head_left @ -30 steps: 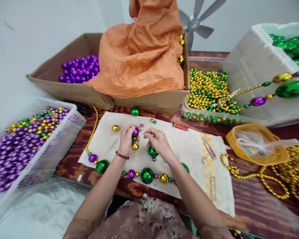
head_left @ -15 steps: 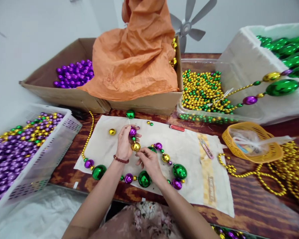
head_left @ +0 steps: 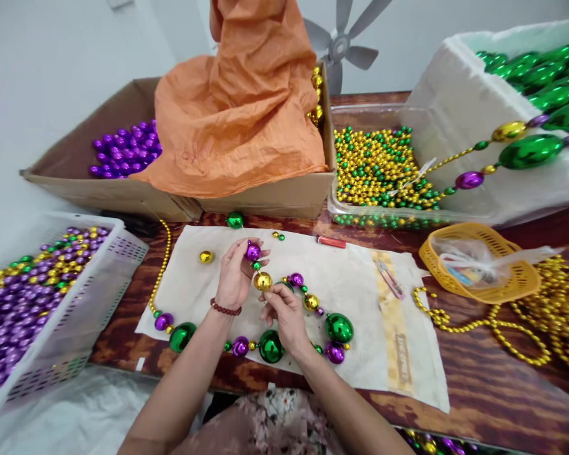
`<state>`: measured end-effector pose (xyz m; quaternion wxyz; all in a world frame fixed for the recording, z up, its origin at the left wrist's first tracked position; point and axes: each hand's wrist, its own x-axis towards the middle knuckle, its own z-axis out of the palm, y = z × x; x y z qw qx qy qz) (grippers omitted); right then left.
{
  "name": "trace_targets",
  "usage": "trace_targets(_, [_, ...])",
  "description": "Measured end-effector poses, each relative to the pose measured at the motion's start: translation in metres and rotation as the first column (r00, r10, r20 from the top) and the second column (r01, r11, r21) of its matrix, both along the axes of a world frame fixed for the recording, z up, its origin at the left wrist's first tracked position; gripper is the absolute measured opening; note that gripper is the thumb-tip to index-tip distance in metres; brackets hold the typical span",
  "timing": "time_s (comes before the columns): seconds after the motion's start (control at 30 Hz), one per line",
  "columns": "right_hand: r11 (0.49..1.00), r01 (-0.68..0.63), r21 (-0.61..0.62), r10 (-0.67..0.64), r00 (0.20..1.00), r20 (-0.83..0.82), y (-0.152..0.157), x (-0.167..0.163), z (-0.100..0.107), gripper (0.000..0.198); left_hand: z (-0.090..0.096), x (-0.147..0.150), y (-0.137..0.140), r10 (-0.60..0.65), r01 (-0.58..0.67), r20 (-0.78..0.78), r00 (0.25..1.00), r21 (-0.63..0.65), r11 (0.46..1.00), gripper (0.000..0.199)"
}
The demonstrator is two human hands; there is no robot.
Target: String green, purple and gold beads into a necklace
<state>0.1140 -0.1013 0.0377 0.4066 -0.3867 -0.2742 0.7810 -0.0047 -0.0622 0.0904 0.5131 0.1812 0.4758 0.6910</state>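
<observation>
My left hand, with a dark red bead bracelet, is closed around a shiny purple bead between thumb and fingers. Below that bead on the same strand hang a small green bead and a gold bead. My right hand pinches the strand at the underside of the gold bead. The rest of the bead necklace curves over a cream cloth, with large green, purple and gold beads. Its left end is a string of small gold beads.
A loose gold bead, a green bead, a red lighter-like stick and small scissors or snips lie around. Bead containers include a white basket, a cardboard box, a clear tub and a foam box. A yellow basket sits right.
The camera view has shifted slightly. My left fingers have moved a little on the purple bead, and the thread above them shows less. Both hands still hold the strand.
</observation>
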Motion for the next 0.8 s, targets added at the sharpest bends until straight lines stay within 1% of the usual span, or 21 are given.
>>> trace_targets(0.1, [1.000,0.017,-0.019,-0.018,0.999,-0.045,-0.001,0.002,0.000,0.028,0.000,-0.004,-0.003,0.005,-0.005,-0.017,1.000,0.015,1.000,0.029])
trace_targets(0.23, [0.996,-0.003,-0.084,-0.007,0.993,-0.118,-0.003,0.003,0.001,0.032,0.004,-0.010,-0.007,-0.009,0.009,-0.030,1.000,0.022,1.000,0.026])
trace_targets(0.33, [0.992,0.021,-0.123,-0.041,0.986,-0.161,-0.003,0.004,0.002,0.035,0.006,-0.013,-0.010,-0.008,0.008,-0.027,1.000,0.016,1.000,0.026])
trace_targets(0.53, [0.995,0.038,-0.089,-0.054,0.982,-0.179,-0.004,0.004,0.001,0.033,0.006,-0.017,-0.016,-0.011,0.011,-0.048,0.999,0.000,1.000,0.025])
trace_targets(0.63, [0.997,0.041,-0.060,-0.055,0.969,-0.239,-0.004,0.005,-0.001,0.031,0.007,-0.019,-0.017,-0.027,0.029,-0.088,0.996,0.014,0.999,0.032])
trace_targets(0.8, [0.999,-0.034,-0.013,0.026,0.923,-0.384,-0.002,0.009,-0.004,0.027,0.013,-0.017,-0.021,-0.072,0.086,-0.169,0.983,0.077,0.993,0.057])
